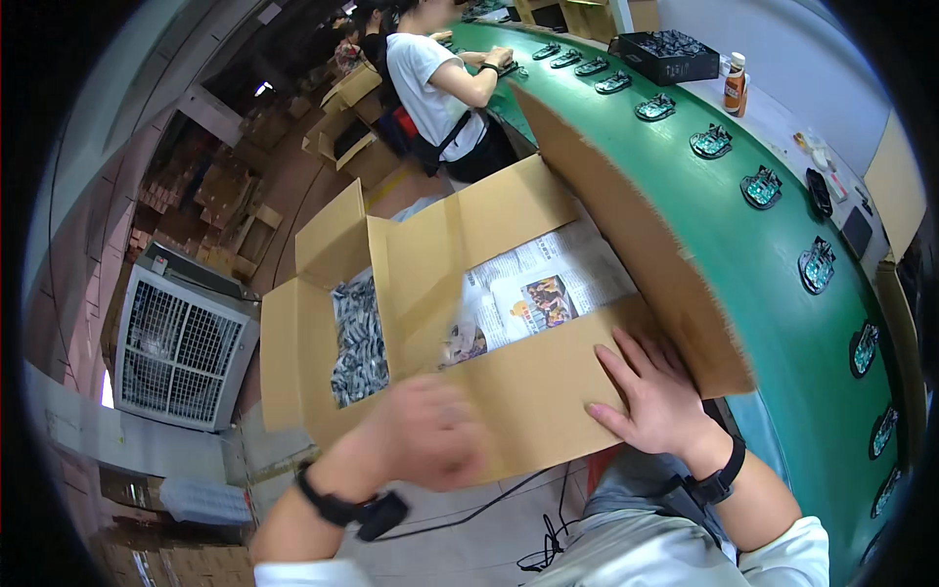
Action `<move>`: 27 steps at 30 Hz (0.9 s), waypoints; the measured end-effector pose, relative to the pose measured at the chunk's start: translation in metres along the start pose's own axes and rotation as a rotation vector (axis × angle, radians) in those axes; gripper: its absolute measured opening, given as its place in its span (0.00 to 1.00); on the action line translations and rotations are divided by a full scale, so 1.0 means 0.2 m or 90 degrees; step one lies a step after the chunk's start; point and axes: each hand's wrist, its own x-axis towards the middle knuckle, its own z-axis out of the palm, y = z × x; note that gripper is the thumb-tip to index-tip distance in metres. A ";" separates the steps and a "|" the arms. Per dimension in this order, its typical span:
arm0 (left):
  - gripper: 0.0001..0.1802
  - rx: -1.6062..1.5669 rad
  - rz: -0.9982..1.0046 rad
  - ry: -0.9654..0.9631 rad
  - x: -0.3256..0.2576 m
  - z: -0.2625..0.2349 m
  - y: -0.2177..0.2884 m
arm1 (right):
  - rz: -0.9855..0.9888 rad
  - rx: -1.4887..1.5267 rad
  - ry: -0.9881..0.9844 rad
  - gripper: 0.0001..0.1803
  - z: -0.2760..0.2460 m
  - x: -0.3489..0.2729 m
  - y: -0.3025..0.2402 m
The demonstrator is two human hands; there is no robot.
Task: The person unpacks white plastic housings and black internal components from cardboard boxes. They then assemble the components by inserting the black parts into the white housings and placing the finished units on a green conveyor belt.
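A large open cardboard box (523,416) stands in front of me, with printed newspaper (538,289) lying across its contents. My right hand (655,391) rests with fingers spread on the near flap. Over the same flap, nearer its left end, is my left hand (421,430). Motion smears it; the fingers look curled in, but I cannot tell whether they hold anything. Just left of the box, a second open carton (293,342) contains many small grey-and-black wrapped pieces (359,342). The tall right flap (636,225) of the big box stands upright beside the belt.
A green conveyor belt (743,284) curves along my right, carrying several small circuit-board assemblies (761,186). Beyond it are a black box (668,57) and a brown bottle (735,86). A co-worker (440,78) stands ahead at the belt. A grilled air cooler (181,338) stands left.
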 end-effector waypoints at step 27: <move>0.29 0.056 -0.278 -0.073 0.42 0.32 -1.51 | 0.247 -0.035 0.202 0.31 0.15 1.12 -0.15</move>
